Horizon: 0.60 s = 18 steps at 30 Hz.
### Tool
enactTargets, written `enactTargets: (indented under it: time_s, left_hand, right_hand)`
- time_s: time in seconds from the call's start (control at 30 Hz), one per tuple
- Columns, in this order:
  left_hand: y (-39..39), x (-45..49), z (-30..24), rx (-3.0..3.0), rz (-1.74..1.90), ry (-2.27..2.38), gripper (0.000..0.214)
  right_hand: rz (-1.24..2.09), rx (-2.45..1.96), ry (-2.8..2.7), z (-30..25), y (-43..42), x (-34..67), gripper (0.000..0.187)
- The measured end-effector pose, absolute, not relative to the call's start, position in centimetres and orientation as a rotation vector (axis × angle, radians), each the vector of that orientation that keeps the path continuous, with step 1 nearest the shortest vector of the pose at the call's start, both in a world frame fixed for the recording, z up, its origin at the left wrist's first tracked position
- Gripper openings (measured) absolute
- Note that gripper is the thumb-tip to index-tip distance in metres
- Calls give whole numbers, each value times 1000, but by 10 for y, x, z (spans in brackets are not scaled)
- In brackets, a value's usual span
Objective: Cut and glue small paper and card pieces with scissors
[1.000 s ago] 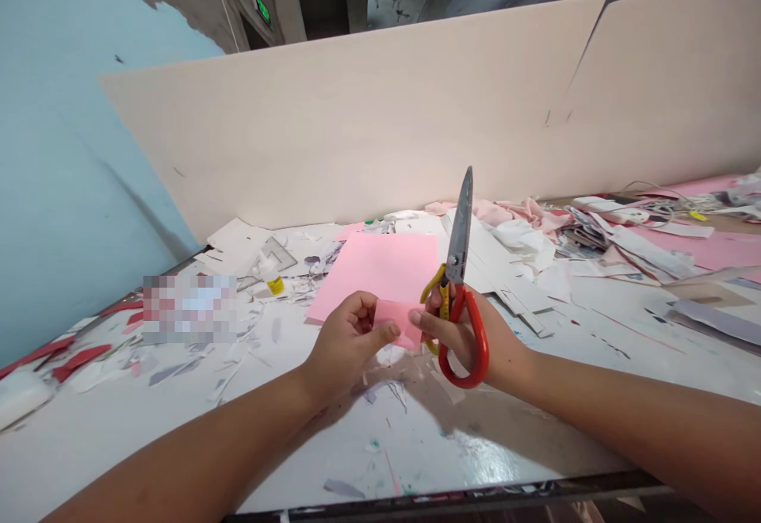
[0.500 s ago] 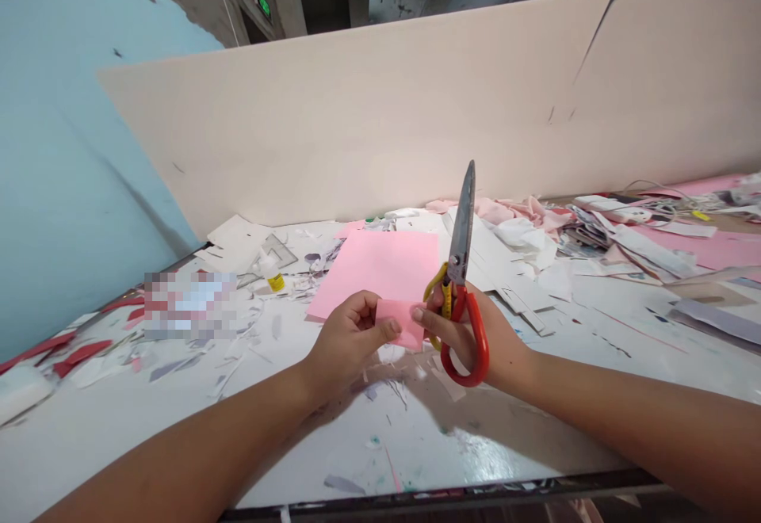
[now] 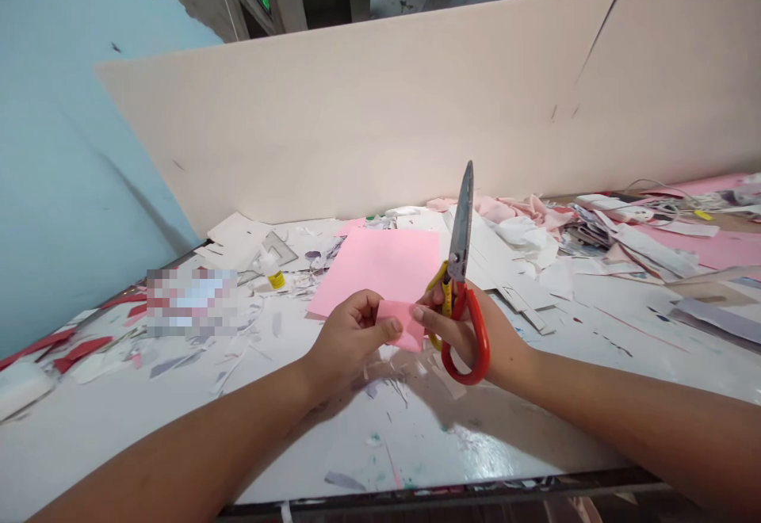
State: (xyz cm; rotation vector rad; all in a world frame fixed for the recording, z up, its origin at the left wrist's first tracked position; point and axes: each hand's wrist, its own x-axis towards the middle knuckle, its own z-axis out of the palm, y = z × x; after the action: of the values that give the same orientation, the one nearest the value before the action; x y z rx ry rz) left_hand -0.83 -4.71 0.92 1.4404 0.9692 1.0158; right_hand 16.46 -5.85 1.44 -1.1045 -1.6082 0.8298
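Note:
My left hand (image 3: 348,341) pinches the left side of a small folded pink paper piece (image 3: 401,323) held just above the table. My right hand (image 3: 469,333) grips scissors (image 3: 460,269) with red and yellow handles, blades closed and pointing up, while its fingertips also touch the right edge of the pink piece. Behind both hands a larger pink sheet (image 3: 380,265) lies flat on the white table (image 3: 178,412).
A small glue bottle (image 3: 270,272) and a clear set square (image 3: 274,252) lie at the back left. Paper scraps cover the table, red ones (image 3: 77,347) at left, white and pink piles (image 3: 594,242) at right. A tall beige board (image 3: 369,111) walls the back.
Almost nothing differs; both hands with the pink piece and scissors have shifted very slightly, and the view has drifted a little.

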Motion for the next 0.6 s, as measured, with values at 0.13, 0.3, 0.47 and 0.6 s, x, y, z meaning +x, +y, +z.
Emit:
enactTargets:
  time_s: [0.13, 0.3, 0.47, 0.6]
  left_hand:
    - [-48, -8, 10, 1448, 931, 1008, 22]
    - [-52, -8, 11, 1520, 830, 1039, 21]
    - [-51, -8, 9, 1537, 845, 1068, 23]
    - [-52, -7, 9, 1406, 825, 971, 23]
  right_hand:
    - [878, -1099, -1689, 16, -56, 166, 19]
    - [954, -1178, -1780, 19, -55, 168, 19]
    - [1175, -1146, -1623, 15, -56, 166, 26]
    - [1132, -1159, -1513, 11, -57, 163, 28]
